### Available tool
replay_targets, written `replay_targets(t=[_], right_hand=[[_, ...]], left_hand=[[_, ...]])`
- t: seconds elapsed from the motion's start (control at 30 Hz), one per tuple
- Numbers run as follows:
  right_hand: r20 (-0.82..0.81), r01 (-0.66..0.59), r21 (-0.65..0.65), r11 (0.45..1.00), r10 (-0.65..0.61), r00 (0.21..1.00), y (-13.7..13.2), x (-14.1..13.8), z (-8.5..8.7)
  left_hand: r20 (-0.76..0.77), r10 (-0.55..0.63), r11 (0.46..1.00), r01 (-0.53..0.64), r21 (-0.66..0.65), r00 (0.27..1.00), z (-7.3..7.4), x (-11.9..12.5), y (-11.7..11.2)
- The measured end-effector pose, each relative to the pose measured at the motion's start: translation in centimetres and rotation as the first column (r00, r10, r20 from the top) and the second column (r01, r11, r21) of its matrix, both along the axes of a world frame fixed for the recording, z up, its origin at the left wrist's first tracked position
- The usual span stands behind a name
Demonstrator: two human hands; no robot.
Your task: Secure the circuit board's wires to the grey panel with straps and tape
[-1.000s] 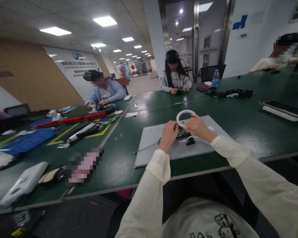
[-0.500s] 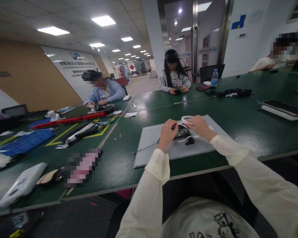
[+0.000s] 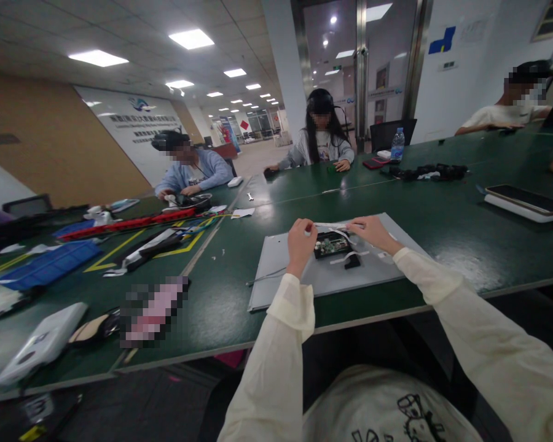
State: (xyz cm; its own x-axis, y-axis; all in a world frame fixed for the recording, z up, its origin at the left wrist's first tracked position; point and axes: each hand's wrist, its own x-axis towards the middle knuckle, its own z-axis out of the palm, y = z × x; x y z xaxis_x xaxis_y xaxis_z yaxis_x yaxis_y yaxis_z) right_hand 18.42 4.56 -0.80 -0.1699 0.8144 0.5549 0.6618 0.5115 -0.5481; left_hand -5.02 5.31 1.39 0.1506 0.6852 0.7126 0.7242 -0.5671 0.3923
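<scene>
A narrow white strip (image 3: 328, 226) runs taut between my two hands above a grey panel (image 3: 276, 285). My left hand (image 3: 301, 243) is closed in a pinch on its left end. At the other end, the fingers of my right hand (image 3: 372, 233) are closed on the strip too. Below and between them lies a black case with an exposed green circuit board (image 3: 332, 244). A white band curves over the board's right side. In front of it on the panel rests a small black piece (image 3: 352, 262). A thin grey cable (image 3: 267, 276) extends from the panel's left side.
Across the green table (image 3: 276, 196) sit co-workers. To the left are a blue tray (image 3: 50, 264), a white device (image 3: 43, 341) and a red strip-like item (image 3: 129, 224). On the right lie a phone on a white box (image 3: 525, 205), a dark bundle (image 3: 428, 173) and a water bottle (image 3: 397, 145).
My hands have moved apart, and the white strip, looped by my right hand before, is now stretched straight between them. The co-worker opposite has reached one hand out to the side.
</scene>
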Motion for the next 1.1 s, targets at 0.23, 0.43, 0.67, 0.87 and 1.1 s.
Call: replay_targets(t=[0.23, 0.43, 0.67, 0.87, 1.1], right_hand=[[-0.115, -0.037, -0.088, 0.995, 0.027, 0.993, 0.2, 0.4, 0.3], [-0.154, -0.025, -0.107, 0.994, 0.008, 0.988, -0.2, 0.3, 0.6], [-0.236, -0.038, -0.189, 0.981, -0.008, 0.972, 0.5, 0.7, -0.1], [-0.296, -0.104, -0.246, 0.964, 0.027, 0.955, 1.1, 0.9, -0.5], [-0.28, -0.121, -0.231, 0.965, 0.053, 0.959, 1.3, 1.0, -0.8]], left_hand=[[0.073, 0.003, 1.0, -0.005, 0.021, 0.997, 0.2, -0.6, 0.2], [0.139, 0.003, 1.0, 0.001, -0.024, 0.99, 0.3, -0.8, 0.4], [0.152, 0.003, 1.0, 0.0, -0.019, 0.988, 0.0, -0.8, 0.6], [0.321, -0.022, 0.991, 0.063, -0.12, 0.947, 0.2, -0.8, 0.8], [0.499, -0.053, 0.959, 0.184, -0.217, 0.865, 0.2, -1.0, 1.3]])
